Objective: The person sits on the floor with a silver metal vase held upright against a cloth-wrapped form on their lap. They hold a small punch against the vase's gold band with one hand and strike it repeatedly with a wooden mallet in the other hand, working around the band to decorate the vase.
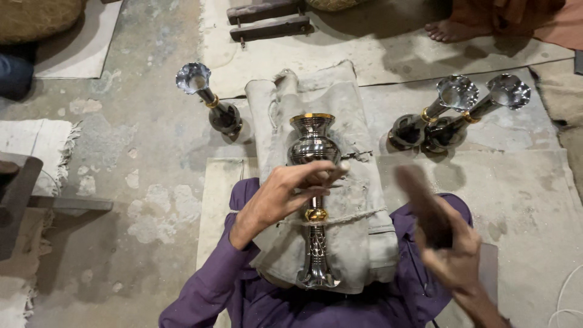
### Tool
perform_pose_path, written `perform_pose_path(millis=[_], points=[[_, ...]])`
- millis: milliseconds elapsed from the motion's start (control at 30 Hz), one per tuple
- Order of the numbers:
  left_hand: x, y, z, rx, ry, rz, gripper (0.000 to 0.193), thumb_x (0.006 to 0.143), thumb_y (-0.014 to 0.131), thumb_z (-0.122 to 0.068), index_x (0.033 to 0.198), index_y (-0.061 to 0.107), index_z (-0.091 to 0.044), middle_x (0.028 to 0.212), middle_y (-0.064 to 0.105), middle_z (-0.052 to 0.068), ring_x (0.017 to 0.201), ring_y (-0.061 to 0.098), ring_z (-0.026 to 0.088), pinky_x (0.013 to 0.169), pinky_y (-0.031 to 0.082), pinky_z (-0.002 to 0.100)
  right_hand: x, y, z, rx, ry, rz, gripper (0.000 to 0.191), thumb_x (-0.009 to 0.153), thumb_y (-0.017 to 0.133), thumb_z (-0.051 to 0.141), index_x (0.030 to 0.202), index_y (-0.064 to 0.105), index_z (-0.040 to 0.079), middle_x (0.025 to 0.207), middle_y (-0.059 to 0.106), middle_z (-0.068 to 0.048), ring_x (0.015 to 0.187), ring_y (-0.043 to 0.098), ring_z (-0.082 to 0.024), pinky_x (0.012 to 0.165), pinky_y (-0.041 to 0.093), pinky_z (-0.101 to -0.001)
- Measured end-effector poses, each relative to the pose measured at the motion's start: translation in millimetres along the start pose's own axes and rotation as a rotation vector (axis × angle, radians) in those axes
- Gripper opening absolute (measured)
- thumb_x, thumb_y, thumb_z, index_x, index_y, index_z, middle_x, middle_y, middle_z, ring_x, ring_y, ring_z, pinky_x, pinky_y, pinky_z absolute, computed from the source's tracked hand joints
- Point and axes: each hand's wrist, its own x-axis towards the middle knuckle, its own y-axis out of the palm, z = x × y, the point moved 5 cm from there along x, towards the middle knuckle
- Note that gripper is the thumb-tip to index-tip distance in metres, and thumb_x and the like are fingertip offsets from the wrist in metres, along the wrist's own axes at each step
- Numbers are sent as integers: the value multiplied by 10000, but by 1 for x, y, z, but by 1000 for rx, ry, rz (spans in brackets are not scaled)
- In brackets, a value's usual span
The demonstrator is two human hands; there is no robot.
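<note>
1. One polished metal vase (314,146) lies on a cloth pad (358,200) across the lap; left hand (285,194) clamped around its slim neck.
2. Right hand (452,255) grips a blurred wooden tool (422,203).
3. Likely heavy, rigid, slippery; neck offers surest hold.

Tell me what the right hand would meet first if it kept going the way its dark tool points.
The right hand holds a blurred dark tool aimed up-left. Going straight on, it would likely meet the metal vase lying on the grey cloth, near the left hand's fingertips. Depth is unclear.
</note>
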Motion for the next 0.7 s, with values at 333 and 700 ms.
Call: perform_pose_path(millis=[333, 700], points=[[18, 10, -15, 302, 32, 94, 619, 809, 756, -1, 1395, 604, -131, 1091, 774, 124, 908, 771, 268, 780, 617, 389, -13, 62, -12, 450, 346, 254, 244, 848, 785, 86, 1050, 648, 77, 918, 702, -61, 822, 702, -134, 716, 632, -296], [22, 13, -13, 322, 2, 184, 605, 821, 676, 79, 1381, 604, -139, 1096, 775, 117, 910, 789, 238, 761, 606, 393, 21, -3, -32, -171, 134, 140, 375, 891, 728, 266, 1184, 659, 42, 802, 723, -73, 610, 694, -152, 550, 562, -297]])
